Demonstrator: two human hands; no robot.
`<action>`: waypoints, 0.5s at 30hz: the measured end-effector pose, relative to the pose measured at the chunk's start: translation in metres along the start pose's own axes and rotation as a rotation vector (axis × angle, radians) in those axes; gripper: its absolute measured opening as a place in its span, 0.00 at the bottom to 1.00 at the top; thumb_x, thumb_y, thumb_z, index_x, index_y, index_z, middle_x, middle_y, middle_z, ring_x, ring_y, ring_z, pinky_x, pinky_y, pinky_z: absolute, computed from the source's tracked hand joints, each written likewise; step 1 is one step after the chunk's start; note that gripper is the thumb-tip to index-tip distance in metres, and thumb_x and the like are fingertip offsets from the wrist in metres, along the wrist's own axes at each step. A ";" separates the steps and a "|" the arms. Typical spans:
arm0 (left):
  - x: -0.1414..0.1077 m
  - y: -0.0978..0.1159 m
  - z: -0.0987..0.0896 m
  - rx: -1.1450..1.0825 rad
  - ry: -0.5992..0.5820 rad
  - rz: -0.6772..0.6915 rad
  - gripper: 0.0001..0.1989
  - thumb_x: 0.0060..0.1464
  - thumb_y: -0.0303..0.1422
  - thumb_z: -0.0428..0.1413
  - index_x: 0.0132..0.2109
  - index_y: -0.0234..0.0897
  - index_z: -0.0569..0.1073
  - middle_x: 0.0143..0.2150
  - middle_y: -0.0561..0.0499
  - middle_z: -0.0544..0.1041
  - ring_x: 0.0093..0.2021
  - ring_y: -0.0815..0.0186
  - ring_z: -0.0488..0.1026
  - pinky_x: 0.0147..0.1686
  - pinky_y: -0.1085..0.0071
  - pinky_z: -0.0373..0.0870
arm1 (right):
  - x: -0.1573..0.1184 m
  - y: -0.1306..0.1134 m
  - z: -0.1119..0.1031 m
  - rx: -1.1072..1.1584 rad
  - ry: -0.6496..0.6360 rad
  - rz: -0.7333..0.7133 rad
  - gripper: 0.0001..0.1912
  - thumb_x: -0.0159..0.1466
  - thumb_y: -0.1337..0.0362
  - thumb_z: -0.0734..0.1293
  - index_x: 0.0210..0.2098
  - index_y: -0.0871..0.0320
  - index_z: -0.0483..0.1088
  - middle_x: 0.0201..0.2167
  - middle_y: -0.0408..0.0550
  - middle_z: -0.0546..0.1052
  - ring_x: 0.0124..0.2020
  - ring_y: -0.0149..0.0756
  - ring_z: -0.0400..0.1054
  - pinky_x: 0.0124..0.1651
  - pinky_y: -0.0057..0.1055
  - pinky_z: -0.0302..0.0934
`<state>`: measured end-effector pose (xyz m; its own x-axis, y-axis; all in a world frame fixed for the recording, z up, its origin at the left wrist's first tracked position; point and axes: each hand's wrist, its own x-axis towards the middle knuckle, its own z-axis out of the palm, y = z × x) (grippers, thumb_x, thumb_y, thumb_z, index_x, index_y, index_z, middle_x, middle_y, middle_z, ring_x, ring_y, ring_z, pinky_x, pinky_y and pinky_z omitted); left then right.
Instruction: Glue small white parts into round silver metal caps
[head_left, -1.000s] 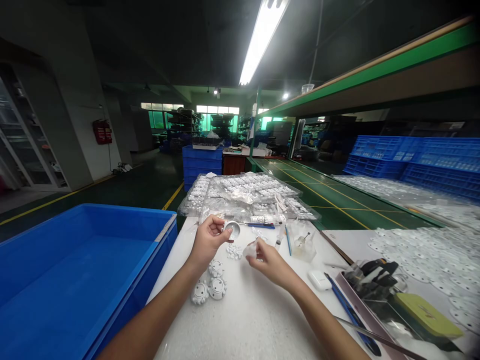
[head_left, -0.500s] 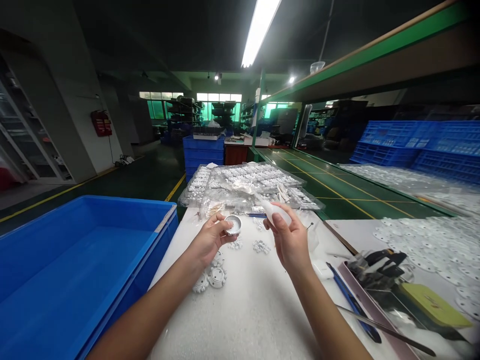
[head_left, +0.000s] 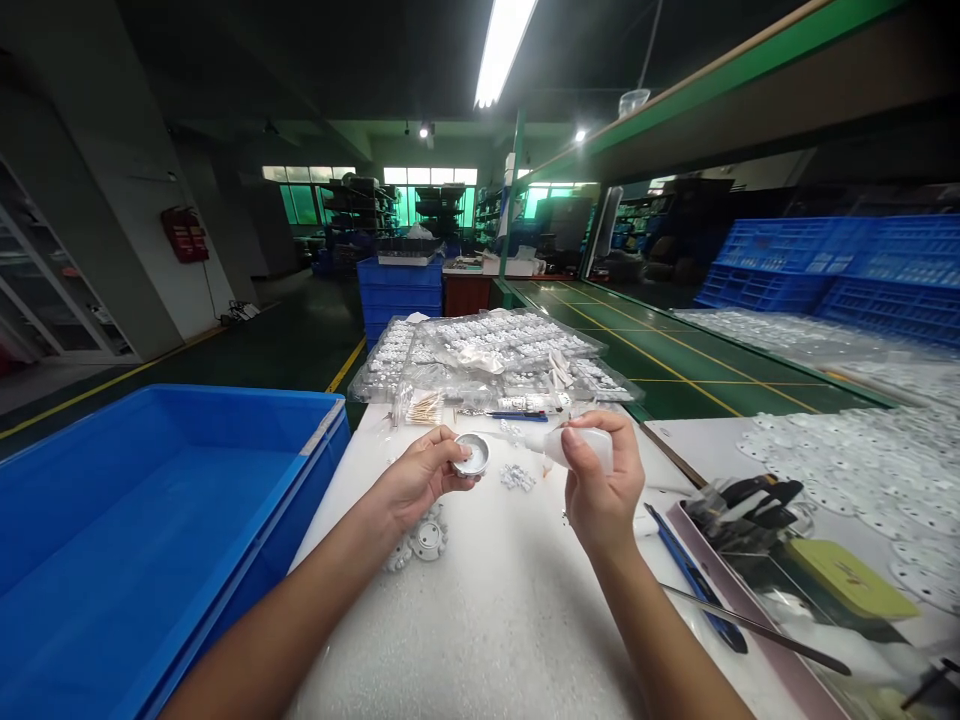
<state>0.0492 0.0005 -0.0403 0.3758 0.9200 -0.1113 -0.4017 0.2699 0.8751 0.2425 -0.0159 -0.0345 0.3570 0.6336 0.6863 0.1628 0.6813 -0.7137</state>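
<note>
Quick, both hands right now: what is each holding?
Left hand: closed on a small round dish, held at its rim.
Right hand: closed around a small white squeeze bottle, nozzle pointing toward the dish.

a factory assembly hall, by every sign. long green conveyor line [head_left: 660,360] with yellow stripes, running deep into the room under a green-edged shelf [head_left: 720,85]. fluorescent tube lights [head_left: 501,50] overhead on a dark ceiling. stacked blue plastic crates [head_left: 825,265] along the right, more blue crates [head_left: 399,290] further back, a big blue bin [head_left: 150,500] beside the white table [head_left: 495,620]. clear trays of small white parts [head_left: 487,355] heaped at the table's far end, loose white discs [head_left: 862,460] spread out on the right. red fire extinguisher [head_left: 184,235] on a pillar, yellow floor lines [head_left: 97,385], storage racks [head_left: 442,205] before green-tinted windows in the distance.
</note>
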 end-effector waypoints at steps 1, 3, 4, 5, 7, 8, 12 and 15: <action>0.000 0.000 0.000 0.002 -0.003 -0.001 0.14 0.46 0.28 0.63 0.34 0.37 0.64 0.34 0.52 0.72 0.32 0.70 0.73 0.29 0.77 0.72 | -0.002 -0.001 0.000 -0.027 0.009 -0.038 0.13 0.60 0.54 0.67 0.36 0.55 0.65 0.32 0.45 0.67 0.31 0.34 0.63 0.33 0.31 0.56; 0.000 0.001 0.001 0.006 -0.006 -0.003 0.14 0.46 0.28 0.63 0.33 0.37 0.64 0.33 0.52 0.72 0.31 0.70 0.73 0.29 0.77 0.72 | -0.005 -0.005 0.000 -0.067 -0.004 -0.099 0.10 0.61 0.56 0.66 0.36 0.55 0.66 0.32 0.44 0.67 0.31 0.34 0.63 0.34 0.31 0.56; -0.001 0.001 0.002 0.008 -0.009 -0.006 0.14 0.46 0.28 0.63 0.33 0.37 0.63 0.33 0.52 0.72 0.31 0.70 0.73 0.28 0.77 0.72 | -0.006 -0.007 0.001 -0.084 -0.016 -0.123 0.08 0.62 0.57 0.66 0.36 0.55 0.67 0.32 0.44 0.67 0.31 0.34 0.63 0.34 0.31 0.56; -0.001 0.001 0.003 0.010 -0.013 -0.011 0.14 0.46 0.28 0.63 0.33 0.37 0.63 0.33 0.52 0.72 0.31 0.70 0.73 0.28 0.77 0.71 | -0.007 -0.009 0.001 -0.100 -0.027 -0.145 0.07 0.62 0.59 0.66 0.36 0.55 0.67 0.32 0.43 0.67 0.32 0.34 0.62 0.34 0.31 0.55; -0.002 0.001 0.005 0.015 -0.025 -0.022 0.13 0.46 0.28 0.63 0.32 0.36 0.63 0.33 0.52 0.72 0.31 0.70 0.73 0.27 0.78 0.71 | -0.008 -0.012 0.001 -0.134 -0.037 -0.179 0.05 0.63 0.61 0.66 0.36 0.55 0.67 0.32 0.43 0.67 0.32 0.33 0.62 0.35 0.30 0.55; -0.003 0.001 0.006 0.015 -0.031 -0.028 0.13 0.47 0.28 0.62 0.32 0.36 0.63 0.33 0.52 0.72 0.31 0.70 0.72 0.27 0.78 0.70 | -0.009 -0.013 0.001 -0.152 -0.040 -0.192 0.04 0.63 0.61 0.66 0.36 0.55 0.67 0.32 0.43 0.67 0.33 0.33 0.62 0.35 0.30 0.55; -0.004 0.000 0.008 0.014 -0.044 -0.043 0.12 0.47 0.28 0.62 0.32 0.36 0.63 0.32 0.52 0.72 0.30 0.71 0.72 0.27 0.78 0.69 | -0.009 -0.013 0.002 -0.218 -0.066 -0.233 0.03 0.64 0.62 0.65 0.37 0.55 0.66 0.32 0.43 0.67 0.33 0.33 0.63 0.34 0.30 0.55; -0.004 0.000 0.009 0.013 -0.051 -0.045 0.13 0.47 0.28 0.62 0.32 0.36 0.63 0.32 0.52 0.73 0.30 0.71 0.72 0.27 0.79 0.69 | -0.009 -0.012 0.003 -0.243 -0.098 -0.262 0.03 0.65 0.63 0.64 0.37 0.55 0.66 0.32 0.42 0.67 0.32 0.33 0.63 0.34 0.30 0.55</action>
<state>0.0551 -0.0061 -0.0358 0.4351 0.8914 -0.1266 -0.3731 0.3065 0.8757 0.2347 -0.0288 -0.0322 0.1867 0.4894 0.8518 0.4550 0.7254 -0.5165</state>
